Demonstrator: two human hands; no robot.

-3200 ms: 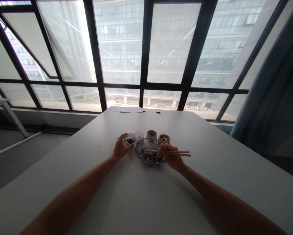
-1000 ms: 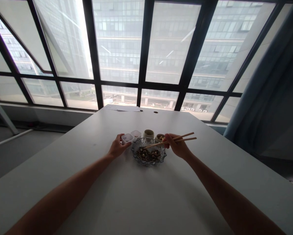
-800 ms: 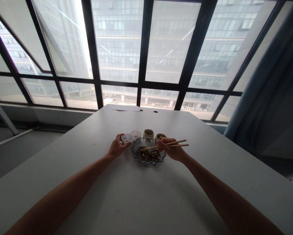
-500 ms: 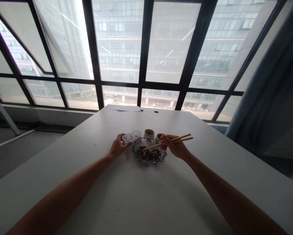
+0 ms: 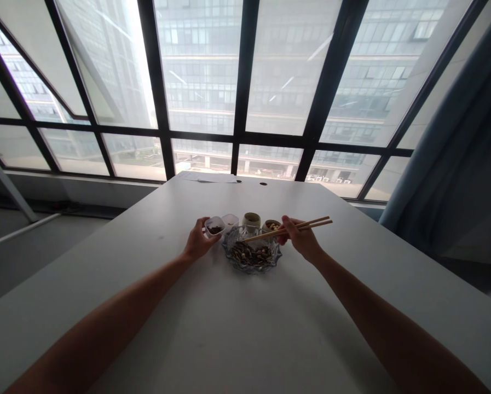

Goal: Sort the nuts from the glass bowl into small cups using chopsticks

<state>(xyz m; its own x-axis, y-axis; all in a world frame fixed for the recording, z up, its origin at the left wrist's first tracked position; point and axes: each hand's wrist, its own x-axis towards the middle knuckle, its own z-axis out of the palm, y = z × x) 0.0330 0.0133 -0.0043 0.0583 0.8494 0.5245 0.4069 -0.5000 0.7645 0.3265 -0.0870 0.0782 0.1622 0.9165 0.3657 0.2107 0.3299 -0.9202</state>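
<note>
White surface (image 5: 229, 328): I note a clear, scalloped glass bowl (image 5: 250, 269) on it. I have the left hand (image 5: 197, 241) grasping a squarish translucent plastic cup (image 5: 214, 221) — left of the bowl; right hand (image 5: 302, 238) pinching two slim pale wooden chopsticks (image 5: 265, 236) — tips over dark elongated seeds (image 5: 249, 255).

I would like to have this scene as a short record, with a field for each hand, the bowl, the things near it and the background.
Left hand: grips a clear cup with dark pieces
Right hand: holds chopsticks, tips at the bowl; contact with its contents cannot be told
Bowl: glass, with a heap of seed-like pieces, mostly dark, some pale
Behind bowl: another cup, left pot, right pot with pale pieces
Far table end: paper
Background: windows, blue curtain at right
</note>
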